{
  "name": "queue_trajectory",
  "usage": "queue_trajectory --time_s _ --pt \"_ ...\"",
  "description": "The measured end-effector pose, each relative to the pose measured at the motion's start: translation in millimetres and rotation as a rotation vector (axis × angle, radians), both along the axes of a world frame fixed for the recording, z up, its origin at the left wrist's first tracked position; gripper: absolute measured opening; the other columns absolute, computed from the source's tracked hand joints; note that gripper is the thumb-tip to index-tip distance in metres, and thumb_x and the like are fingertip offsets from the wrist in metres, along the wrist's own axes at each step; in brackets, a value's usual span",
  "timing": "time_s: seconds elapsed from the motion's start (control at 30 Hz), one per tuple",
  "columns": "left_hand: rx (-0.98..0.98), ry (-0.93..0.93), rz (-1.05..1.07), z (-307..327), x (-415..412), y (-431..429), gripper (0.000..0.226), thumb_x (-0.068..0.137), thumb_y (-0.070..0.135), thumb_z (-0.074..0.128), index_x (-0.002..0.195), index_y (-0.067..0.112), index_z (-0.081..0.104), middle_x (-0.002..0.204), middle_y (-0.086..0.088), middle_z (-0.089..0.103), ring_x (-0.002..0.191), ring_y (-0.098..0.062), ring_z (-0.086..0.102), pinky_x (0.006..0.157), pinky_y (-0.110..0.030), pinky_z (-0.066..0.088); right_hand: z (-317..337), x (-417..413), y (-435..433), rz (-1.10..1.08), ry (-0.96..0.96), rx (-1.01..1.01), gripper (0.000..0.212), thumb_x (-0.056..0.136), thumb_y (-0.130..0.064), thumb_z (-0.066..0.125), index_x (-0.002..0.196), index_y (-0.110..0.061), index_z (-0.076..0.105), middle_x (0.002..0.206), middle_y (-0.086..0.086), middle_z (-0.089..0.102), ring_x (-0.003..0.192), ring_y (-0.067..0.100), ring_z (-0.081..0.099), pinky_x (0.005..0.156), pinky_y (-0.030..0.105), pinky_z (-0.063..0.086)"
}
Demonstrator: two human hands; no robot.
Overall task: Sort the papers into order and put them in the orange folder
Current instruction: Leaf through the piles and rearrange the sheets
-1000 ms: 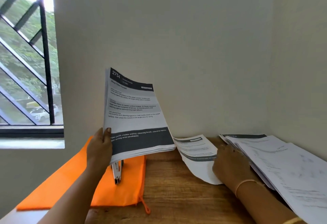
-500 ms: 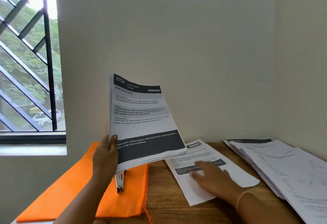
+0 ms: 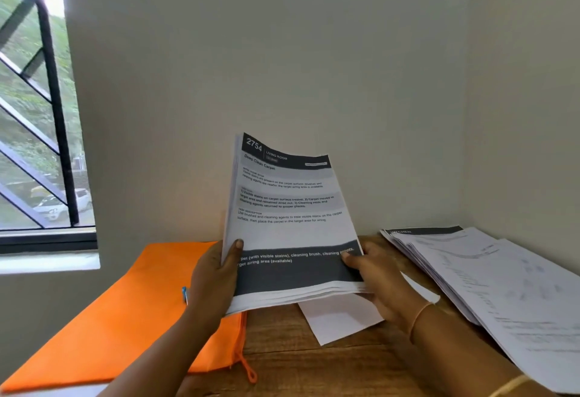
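Papers in a thick sheaf [image 3: 292,217], the top page headed 2754 Living Room, stand tilted up toward the head camera, apparently so that the number and heading can be read for sorting. The left hand [image 3: 213,277] grips the sheaf's lower left edge, with the thumb laid across the front and the fingers hidden behind. The right hand [image 3: 379,283] pinches the lower right corner, thumb on the dark band and fingers underneath, which steadies the bundle and probably readies it to be squared or to take another page. Under the left hand and running out to its left lies the orange folder [image 3: 125,312], flat on the wooden table [image 3: 298,362], its zip pull [image 3: 248,368] trailing toward the near edge; it looks closed, so filing is judged not begun. A small blue object [image 3: 184,294] shows just beside the left wrist, too little of it to name. Below the right hand lies a single loose sheet [image 3: 342,318], partly covered by the sheaf. To that hand's right a fanned stack of papers [image 3: 502,277] waits, likely unsorted. Against half a second ago, the right hand has left the loose sheet, where it lay flat, and come up to the sheaf; the stapler seen then under the sheaf is hidden now.
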State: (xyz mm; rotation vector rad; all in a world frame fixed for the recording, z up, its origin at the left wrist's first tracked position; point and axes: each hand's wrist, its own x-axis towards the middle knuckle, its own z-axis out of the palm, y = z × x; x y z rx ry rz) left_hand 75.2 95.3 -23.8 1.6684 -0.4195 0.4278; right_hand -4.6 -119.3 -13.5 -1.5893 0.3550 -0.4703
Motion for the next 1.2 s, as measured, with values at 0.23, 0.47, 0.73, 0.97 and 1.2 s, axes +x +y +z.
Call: queue_trajectory --time_s 0.23,0.47,0.73,0.97,1.2 --pt "-0.056 0.06 0.012 0.7 4.0 3.5 0.029 0.096 0.037 0.049 0.086 0.013 0.062 0.084 -0.008 0.068 0.079 -0.025 0.063 0.066 -0.035 0.05 2.5 -2.9 -4.8 -0.096 -0.048 -0.262 0.017 0.099 -0.018 0.046 0.09 -0.016 0.061 0.088 0.002 0.063 0.081 0.015 0.058 0.076 0.033 0.05" --pt "-0.004 0.032 0.092 2.6 6.9 9.4 0.016 0.098 0.028 0.047 0.088 0.022 0.059 0.083 0.005 0.063 0.075 -0.013 0.059 0.057 -0.023 0.04 -4.1 -2.8 -23.6 -0.181 0.099 -0.637 0.032 0.101 -0.02 0.038 0.088 -0.006 0.064 0.086 0.011 0.063 0.082 0.026 0.058 0.079 0.038 0.051" --pt "0.082 -0.035 0.337 8.3 31.3 42.1 0.025 0.101 0.026 0.042 0.107 0.009 0.06 0.096 -0.008 0.059 0.084 -0.024 0.052 0.066 -0.033 0.037 -11.2 -12.6 -48.8 -0.303 0.351 -0.895 0.026 0.1 -0.019 0.039 0.111 -0.009 0.06 0.112 0.011 0.063 0.098 0.025 0.058 0.086 0.032 0.046" --pt "0.029 -0.043 0.325 7.8 33.9 53.2 0.017 0.101 0.028 0.042 0.1 0.015 0.054 0.097 -0.012 0.059 0.084 -0.026 0.055 0.061 -0.032 0.043 -18.8 -7.4 -50.2 -0.362 0.481 -1.001 0.029 0.099 -0.018 0.039 0.118 -0.01 0.059 0.122 0.011 0.058 0.105 0.024 0.059 0.09 0.029 0.048" --pt "0.016 -0.042 0.339 7.6 34.9 55.4 0.016 0.1 0.03 0.043 0.099 0.018 0.054 0.101 -0.014 0.061 0.088 -0.031 0.058 0.074 -0.043 0.05 -20.4 -7.2 -47.4 -0.393 0.525 -1.055 0.041 0.094 -0.025 0.048 0.132 -0.012 0.046 0.133 0.011 0.044 0.115 0.027 0.054 0.094 0.034 0.047"
